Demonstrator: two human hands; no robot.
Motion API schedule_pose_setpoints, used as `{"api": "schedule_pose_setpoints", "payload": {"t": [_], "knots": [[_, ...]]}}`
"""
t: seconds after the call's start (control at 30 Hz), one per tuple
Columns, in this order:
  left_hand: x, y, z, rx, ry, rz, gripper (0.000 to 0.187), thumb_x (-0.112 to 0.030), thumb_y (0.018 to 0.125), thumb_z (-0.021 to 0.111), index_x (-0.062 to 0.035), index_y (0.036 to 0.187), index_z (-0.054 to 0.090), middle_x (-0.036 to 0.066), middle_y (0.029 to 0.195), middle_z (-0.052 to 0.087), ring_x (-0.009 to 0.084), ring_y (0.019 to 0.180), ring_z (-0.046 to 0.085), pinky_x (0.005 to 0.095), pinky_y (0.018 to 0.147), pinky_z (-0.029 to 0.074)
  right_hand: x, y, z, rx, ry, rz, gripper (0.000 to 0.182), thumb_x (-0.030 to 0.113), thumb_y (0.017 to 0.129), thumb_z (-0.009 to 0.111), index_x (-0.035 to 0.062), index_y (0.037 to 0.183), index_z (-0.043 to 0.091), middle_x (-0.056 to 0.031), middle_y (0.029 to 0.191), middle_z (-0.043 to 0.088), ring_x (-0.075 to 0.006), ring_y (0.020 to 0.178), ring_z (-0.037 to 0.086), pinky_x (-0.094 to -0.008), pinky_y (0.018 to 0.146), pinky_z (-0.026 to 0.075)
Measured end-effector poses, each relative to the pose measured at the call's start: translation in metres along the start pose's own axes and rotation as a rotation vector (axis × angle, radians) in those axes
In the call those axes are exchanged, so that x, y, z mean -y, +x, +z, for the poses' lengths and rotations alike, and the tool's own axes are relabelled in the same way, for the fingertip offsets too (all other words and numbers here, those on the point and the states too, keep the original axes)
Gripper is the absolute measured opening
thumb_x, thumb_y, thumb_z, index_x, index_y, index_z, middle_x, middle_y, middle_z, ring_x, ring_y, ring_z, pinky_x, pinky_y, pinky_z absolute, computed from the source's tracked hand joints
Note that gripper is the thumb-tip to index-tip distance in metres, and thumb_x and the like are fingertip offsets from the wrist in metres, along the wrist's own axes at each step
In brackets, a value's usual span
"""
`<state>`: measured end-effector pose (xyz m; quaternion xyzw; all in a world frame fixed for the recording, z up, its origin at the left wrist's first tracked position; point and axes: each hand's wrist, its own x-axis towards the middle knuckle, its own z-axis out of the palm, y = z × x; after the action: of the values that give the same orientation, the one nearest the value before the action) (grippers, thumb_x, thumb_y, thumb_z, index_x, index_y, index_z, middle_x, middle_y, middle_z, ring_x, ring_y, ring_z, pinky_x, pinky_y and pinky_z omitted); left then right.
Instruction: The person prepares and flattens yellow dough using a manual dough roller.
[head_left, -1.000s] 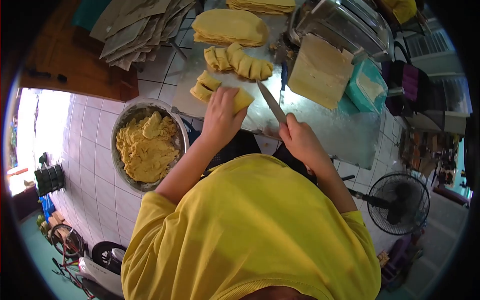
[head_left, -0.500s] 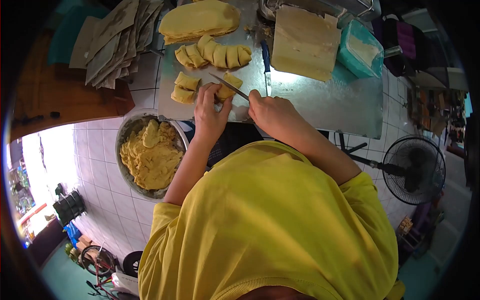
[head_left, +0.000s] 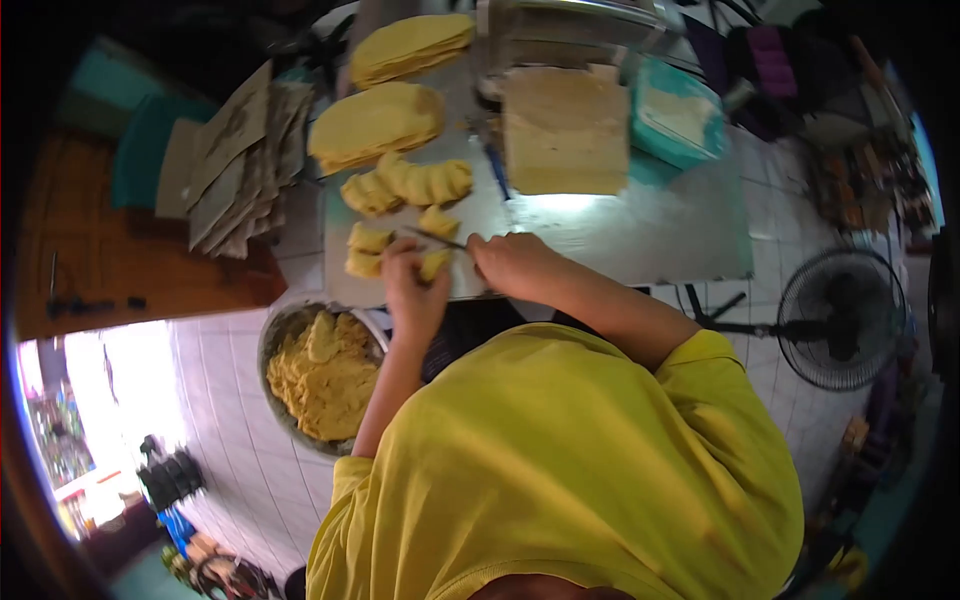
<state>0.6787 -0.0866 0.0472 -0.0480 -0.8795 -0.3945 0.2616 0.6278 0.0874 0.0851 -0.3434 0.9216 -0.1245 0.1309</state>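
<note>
A knife (head_left: 437, 238) is in my right hand (head_left: 515, 264), its blade pointing left across a yellow dough piece. The dough stands in two parts, one behind the blade (head_left: 438, 222) and one in front of it (head_left: 434, 264). My left hand (head_left: 414, 290) has its fingers closed at the front part. Just left of them lie two more cut pieces (head_left: 368, 248). Behind these sits a row of sliced dough (head_left: 430, 180) on the metal table (head_left: 660, 235). A second knife with a blue handle (head_left: 496, 170) lies right of the row.
Stacked dough sheets (head_left: 375, 125) lie at the back left. A board (head_left: 566, 130) and a teal container (head_left: 678, 112) stand at the back right. A bowl of dough (head_left: 322, 375) is below the table's left edge, and a fan (head_left: 840, 320) is at the right.
The camera view has shifted, so the table appears lower and more dough sheets show behind. The dough piece under the knife now appears as two separated parts.
</note>
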Motion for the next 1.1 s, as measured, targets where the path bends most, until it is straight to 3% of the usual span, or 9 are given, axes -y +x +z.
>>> {"api": "schedule_pose_setpoints", "payload": {"t": [0.1,0.33,0.37,0.53,0.7,0.8,0.93,1.0,1.1], "knots": [[0.003,-0.017,-0.013,-0.034,-0.411,-0.394,0.028,0.005,0.07,0.059,-0.0046,0.094,0.048,0.009,0.098,0.053,0.0204,0.083,0.052,0.0307,0.075,0.043,-0.012,-0.047,-0.025,-0.069,0.319,0.056,0.017,0.019,0.086,0.052,0.0039,0.089,0.046,-0.017,0.063,0.06,-0.0397,0.059,0.059,-0.0486,0.055,0.046],[-0.026,0.014,-0.027,-0.131,-1.177,-0.899,0.004,-0.009,0.081,0.052,-0.0055,0.081,0.052,0.005,0.085,0.051,0.0144,0.076,0.052,0.0292,0.063,0.05,-0.102,-0.168,-0.037,-0.5,0.12,0.684,0.014,0.017,0.084,0.053,0.0051,0.091,0.05,-0.0192,0.068,0.06,-0.0403,0.065,0.059,-0.0493,0.058,0.046],[-0.031,0.017,-0.015,-0.171,-0.638,-0.644,0.017,-0.013,0.084,0.056,-0.0051,0.07,0.052,0.001,0.071,0.05,0.0127,0.066,0.051,0.026,0.061,0.046,-0.113,-0.181,-0.037,-0.496,0.072,0.768,0.014,0.016,0.084,0.053,0.0053,0.093,0.051,-0.0201,0.072,0.061,-0.0403,0.069,0.059,-0.0494,0.06,0.046],[-0.004,0.027,0.007,-0.153,-0.251,-0.558,0.017,-0.013,0.081,0.065,-0.0012,0.073,0.057,0.003,0.06,0.053,0.0136,0.06,0.052,0.0265,0.059,0.042,-0.145,-0.2,-0.018,-0.501,-0.068,0.821,0.02,0.016,0.084,0.053,0.0066,0.102,0.051,-0.0196,0.085,0.057,-0.0391,0.078,0.058,-0.0489,0.066,0.046],[-0.037,0.031,0.004,0.057,0.037,-0.058,0.013,-0.008,0.078,0.065,0.0008,0.087,0.063,0.011,0.083,0.064,0.0203,0.068,0.06,0.0276,0.066,0.046,-0.16,-0.176,-0.021,-0.499,-0.159,0.751,0.033,0.021,0.085,0.056,0.012,0.117,0.053,-0.0147,0.095,0.051,-0.0339,0.087,0.054,-0.0441,0.07,0.046],[-0.03,0.024,0.0,0.079,0.061,-0.028,0.017,-0.007,0.076,0.064,0.0003,0.092,0.063,0.01,0.093,0.064,0.0219,0.069,0.062,0.0274,0.067,0.046,-0.164,-0.166,-0.025,-0.507,-0.289,0.706,0.032,0.021,0.084,0.058,0.013,0.115,0.056,-0.0131,0.098,0.05,-0.0312,0.093,0.052,-0.0425,0.073,0.044],[-0.03,0.016,-0.006,-0.074,-0.062,-0.193,0.015,-0.011,0.08,0.064,0.0009,0.09,0.064,0.008,0.085,0.065,0.0167,0.066,0.059,0.0256,0.066,0.045,-0.149,-0.152,-0.037,-0.436,-0.328,0.718,0.034,0.02,0.083,0.059,0.0115,0.115,0.056,-0.0126,0.102,0.05,-0.0304,0.097,0.05,-0.0429,0.078,0.042],[-0.026,0.013,-0.014,-0.123,-0.343,-0.69,0.022,-0.018,0.085,0.063,0.0035,0.086,0.064,0.004,0.075,0.062,0.0102,0.067,0.055,0.0233,0.065,0.044,-0.142,-0.142,-0.037,-0.628,-0.332,0.608,0.035,0.018,0.081,0.062,0.0077,0.113,0.056,-0.0128,0.104,0.051,-0.0306,0.098,0.05,-0.0436,0.08,0.041],[-0.025,0.015,-0.018,-0.204,-0.546,-0.717,0.036,-0.028,0.087,0.063,0.0008,0.066,0.06,0.0,0.06,0.054,0.006,0.057,0.045,0.0223,0.055,0.037,-0.115,-0.111,-0.038,-0.74,-0.09,0.377,0.035,0.015,0.078,0.064,0.0051,0.111,0.057,-0.0138,0.105,0.052,-0.0313,0.098,0.05,-0.0438,0.082,0.041]]}}
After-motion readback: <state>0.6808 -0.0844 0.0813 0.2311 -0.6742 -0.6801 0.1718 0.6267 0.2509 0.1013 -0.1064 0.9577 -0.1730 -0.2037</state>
